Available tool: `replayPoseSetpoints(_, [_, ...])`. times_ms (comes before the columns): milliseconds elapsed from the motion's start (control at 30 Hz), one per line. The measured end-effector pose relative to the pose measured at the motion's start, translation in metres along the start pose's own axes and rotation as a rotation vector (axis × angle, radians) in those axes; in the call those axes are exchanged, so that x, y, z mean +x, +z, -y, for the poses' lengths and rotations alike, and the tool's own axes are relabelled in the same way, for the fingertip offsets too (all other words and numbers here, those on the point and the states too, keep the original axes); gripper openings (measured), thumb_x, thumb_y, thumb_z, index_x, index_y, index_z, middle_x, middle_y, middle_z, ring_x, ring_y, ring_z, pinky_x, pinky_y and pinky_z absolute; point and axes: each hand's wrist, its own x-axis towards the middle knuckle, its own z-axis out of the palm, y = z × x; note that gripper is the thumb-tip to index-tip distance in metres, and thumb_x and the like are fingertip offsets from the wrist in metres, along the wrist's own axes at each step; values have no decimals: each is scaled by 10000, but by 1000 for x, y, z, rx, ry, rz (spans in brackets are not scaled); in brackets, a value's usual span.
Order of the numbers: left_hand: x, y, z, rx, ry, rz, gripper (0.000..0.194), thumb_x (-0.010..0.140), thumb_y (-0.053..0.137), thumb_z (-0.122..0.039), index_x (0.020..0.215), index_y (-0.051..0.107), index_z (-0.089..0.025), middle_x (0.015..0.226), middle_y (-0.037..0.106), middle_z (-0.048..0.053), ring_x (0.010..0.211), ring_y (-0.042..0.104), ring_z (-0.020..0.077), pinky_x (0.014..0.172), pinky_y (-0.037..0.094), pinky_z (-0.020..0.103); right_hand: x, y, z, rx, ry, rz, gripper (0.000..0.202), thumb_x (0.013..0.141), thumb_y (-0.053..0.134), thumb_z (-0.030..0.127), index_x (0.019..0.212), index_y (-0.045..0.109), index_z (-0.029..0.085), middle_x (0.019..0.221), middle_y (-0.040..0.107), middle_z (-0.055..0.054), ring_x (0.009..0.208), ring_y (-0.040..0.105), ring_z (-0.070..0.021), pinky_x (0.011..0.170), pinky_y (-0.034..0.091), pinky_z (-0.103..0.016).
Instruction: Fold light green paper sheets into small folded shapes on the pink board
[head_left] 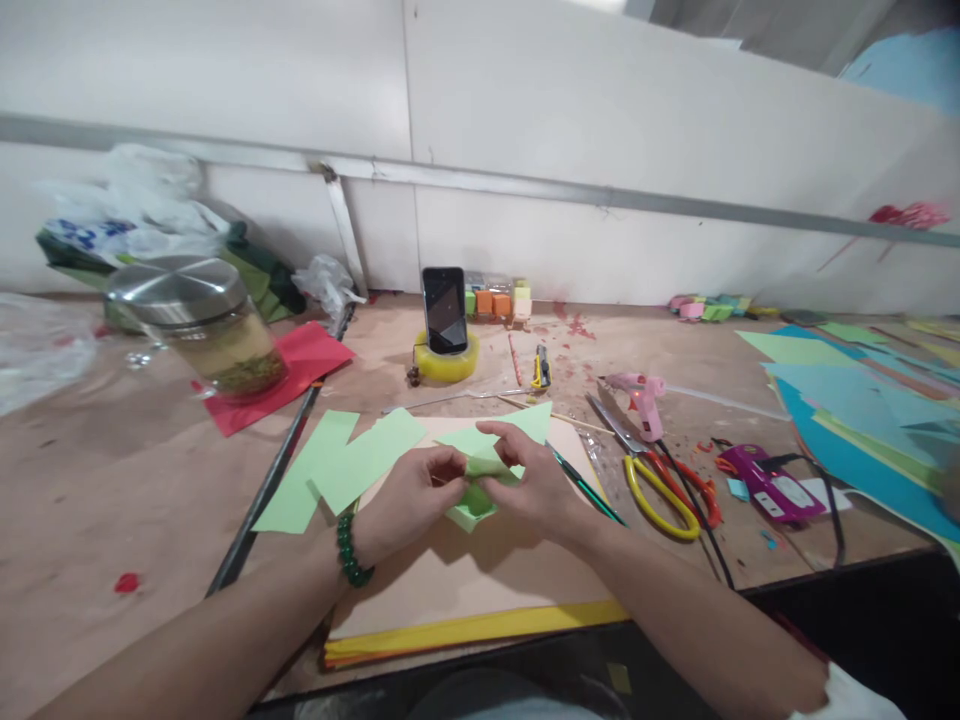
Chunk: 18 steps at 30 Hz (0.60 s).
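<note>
A small folded light green paper piece (pixel 474 503) is held between both hands above a stack of pale paper (pixel 480 585). My left hand (pixel 409 500), with a dark green bead bracelet on the wrist, pinches its left side between thumb and fingers. On the right side, my right hand (pixel 536 485) grips the same piece with thumb and fingertips. Flat light green sheets (pixel 375 455) lie to the left of the hands, and another green sheet (pixel 529 425) lies just behind them. A green pen (pixel 589 485) rests beside my right hand.
Yellow-handled scissors (pixel 660 500), a pink glue gun (pixel 641 400) and a purple device (pixel 772 485) lie to the right. A phone (pixel 445 310) stands on a yellow tape roll (pixel 446 362) behind. A glass jar (pixel 225 350) stands back left; blue paper (pixel 862 430) lies far right.
</note>
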Motion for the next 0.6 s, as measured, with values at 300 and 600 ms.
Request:
replayPoseSetpoints(300, [0, 0, -1, -4, -13, 20, 164, 704, 617, -289, 635, 657, -146, 610, 660, 19, 569, 571, 136, 555, 454, 234, -2, -5, 6, -71, -4, 85, 472, 686, 590, 117, 1149, 574, 203, 676, 566, 61, 601, 514, -112, 583, 398, -217])
replayPoseSetpoints(600, [-5, 1, -8, 281, -11, -18, 150, 665, 518, -171, 606, 655, -171, 607, 670, 5, 594, 589, 144, 571, 443, 224, -3, -7, 7, -89, -58, 153, 459, 695, 560, 91, 1137, 586, 213, 901, 685, -21, 820, 640, -178, 742, 486, -279])
